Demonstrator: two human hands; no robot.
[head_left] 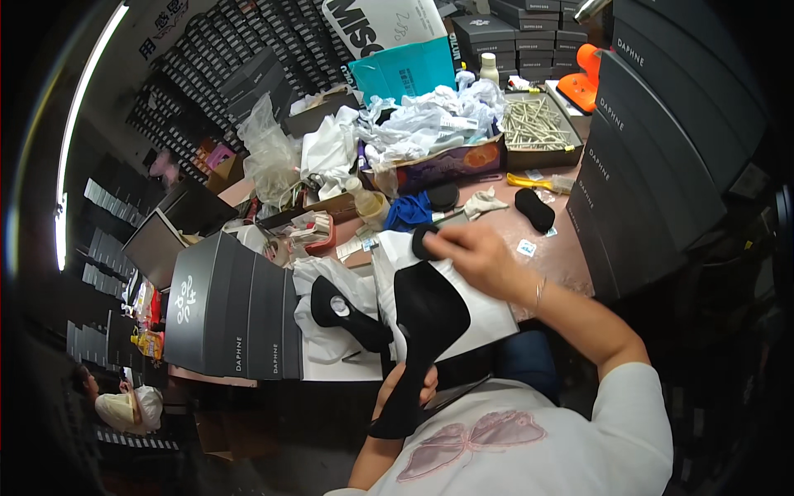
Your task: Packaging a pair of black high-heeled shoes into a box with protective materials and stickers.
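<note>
A black shoe (430,310) is held up in front of me, its long, narrow end pointing down toward my body. My left hand (387,392) is closed around that narrow part, fingertips showing on its right side. Just above the shoe's wide end, my right hand (481,258) pinches a dark, rounded pad (423,242), partly covered by the fingers. I cannot tell whether the pad touches the shoe. A second black shoe (357,321) lies on white tissue paper (318,277) to the left. White paper (492,318) spreads beneath the held shoe.
Stacked dark shoe boxes stand at left (211,314) and right (653,165). Beyond my hands are a blue cloth (408,212), a black oval pad (534,210), a yellow-handled brush (529,182), a carton of crumpled plastic (451,169) and a tray of thin sticks (538,124).
</note>
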